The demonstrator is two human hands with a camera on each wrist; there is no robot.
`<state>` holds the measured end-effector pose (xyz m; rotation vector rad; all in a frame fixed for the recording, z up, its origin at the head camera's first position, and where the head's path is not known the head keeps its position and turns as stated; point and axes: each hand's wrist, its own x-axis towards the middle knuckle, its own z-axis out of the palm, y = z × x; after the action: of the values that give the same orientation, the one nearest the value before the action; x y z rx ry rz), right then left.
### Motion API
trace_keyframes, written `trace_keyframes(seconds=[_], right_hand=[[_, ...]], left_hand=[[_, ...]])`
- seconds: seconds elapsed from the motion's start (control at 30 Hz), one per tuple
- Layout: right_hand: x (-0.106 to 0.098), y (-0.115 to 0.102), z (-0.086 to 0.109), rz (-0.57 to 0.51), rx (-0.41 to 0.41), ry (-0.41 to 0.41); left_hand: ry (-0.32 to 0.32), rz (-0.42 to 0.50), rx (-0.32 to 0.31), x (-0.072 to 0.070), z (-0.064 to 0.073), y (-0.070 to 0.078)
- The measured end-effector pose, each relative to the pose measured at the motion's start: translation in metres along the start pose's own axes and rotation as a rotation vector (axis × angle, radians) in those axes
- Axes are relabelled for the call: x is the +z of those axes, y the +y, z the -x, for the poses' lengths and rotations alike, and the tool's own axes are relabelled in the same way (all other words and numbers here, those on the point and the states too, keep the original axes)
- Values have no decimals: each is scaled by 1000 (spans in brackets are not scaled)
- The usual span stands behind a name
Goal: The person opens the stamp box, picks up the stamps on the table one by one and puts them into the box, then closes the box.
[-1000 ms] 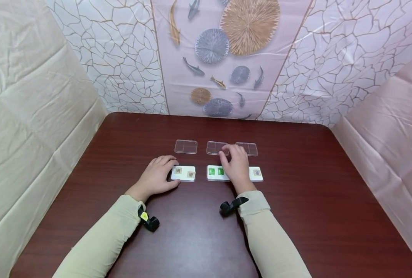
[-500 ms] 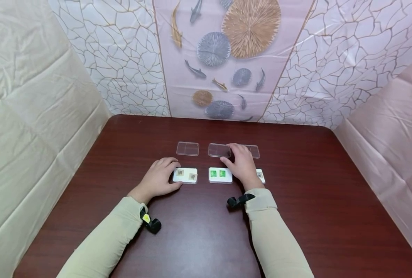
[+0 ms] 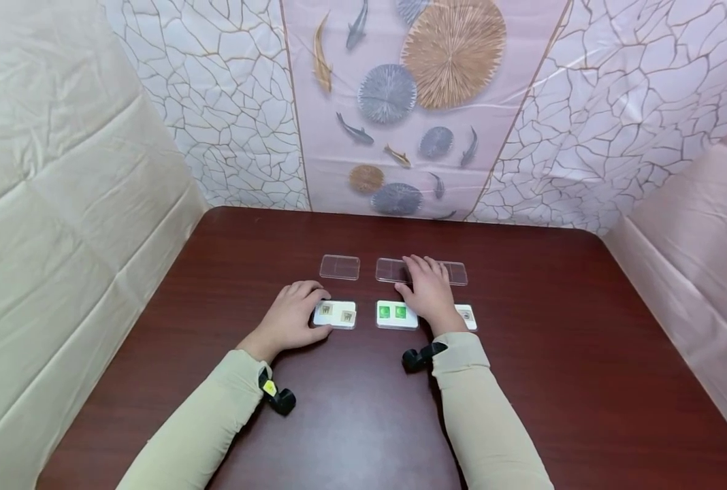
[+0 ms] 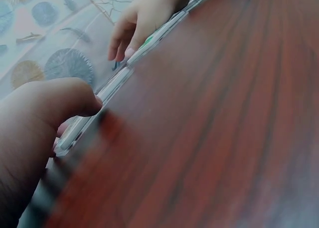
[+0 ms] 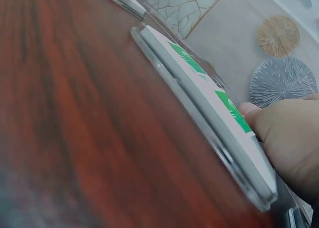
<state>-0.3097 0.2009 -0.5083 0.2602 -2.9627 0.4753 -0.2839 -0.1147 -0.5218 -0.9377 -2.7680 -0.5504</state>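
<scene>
My left hand (image 3: 290,320) holds a flat white case (image 3: 337,309) with two small brown stamp-like pictures; the thumb (image 4: 82,98) lies along its near edge, the fingers at its far side. My right hand (image 3: 427,291) reaches over the gap between two other cases. Its fingertips are at the clear middle lid (image 3: 390,270) and the clear right lid (image 3: 458,273); whether they touch is hidden. The thumb is near a white case (image 3: 397,323) with two green pictures. Another white case (image 3: 466,315), with a small grey picture, is partly covered by the right wrist.
A third clear lid (image 3: 340,267) lies behind the left case. Everything rests on a dark red-brown table (image 3: 363,422). A patterned cloth (image 3: 394,136) hangs behind the table's far edge, and pale cloths hang on both sides.
My right hand has moved right, away from above the green-picture case, uncovering it and covering more of the right-hand case. My left hand stays on its case. The head view has shifted slightly.
</scene>
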Motion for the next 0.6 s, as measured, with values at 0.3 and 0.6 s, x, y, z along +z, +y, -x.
trace_keyframes(seconds=[0.3, 0.6], right_hand=[[0, 0, -1, 20, 15, -8], [2, -2, -2, 0, -20, 19]], left_hand=[[-2, -86, 37, 10, -14, 28], [-33, -138, 32, 21, -29, 63]])
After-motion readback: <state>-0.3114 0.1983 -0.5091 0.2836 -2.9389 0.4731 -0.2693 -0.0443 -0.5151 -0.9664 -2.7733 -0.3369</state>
